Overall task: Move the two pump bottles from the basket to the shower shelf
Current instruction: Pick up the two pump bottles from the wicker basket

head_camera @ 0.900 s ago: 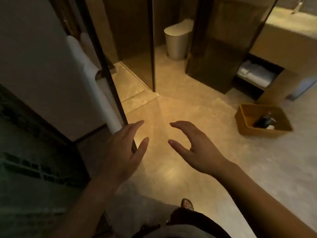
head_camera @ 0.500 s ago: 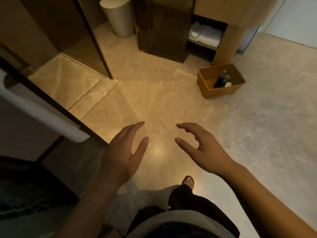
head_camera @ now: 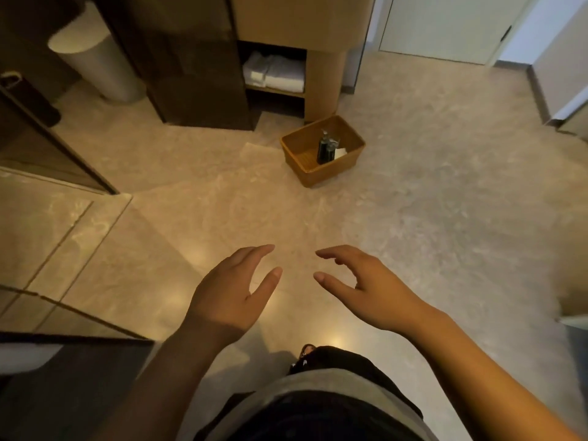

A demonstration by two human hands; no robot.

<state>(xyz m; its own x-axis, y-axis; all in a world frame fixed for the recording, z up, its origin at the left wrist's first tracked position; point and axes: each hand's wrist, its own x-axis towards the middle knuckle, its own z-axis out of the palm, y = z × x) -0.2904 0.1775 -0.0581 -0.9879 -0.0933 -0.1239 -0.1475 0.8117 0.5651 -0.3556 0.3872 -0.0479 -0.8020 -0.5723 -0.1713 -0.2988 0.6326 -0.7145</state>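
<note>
A tan woven basket sits on the stone floor in front of the vanity. Inside it stand dark pump bottles, close together, with something white beside them. My left hand and my right hand hover side by side over the floor, well short of the basket. Both are empty with fingers spread. The shower shelf is out of view.
A glass shower door and its raised threshold lie to the left. A white toilet stands at the far left. The vanity has an open shelf with folded white towels. A white door is at the back right.
The view has swung right and away from the shower door, bringing the basket from the right side toward the centre. Both hands stay open in about the same pose.
</note>
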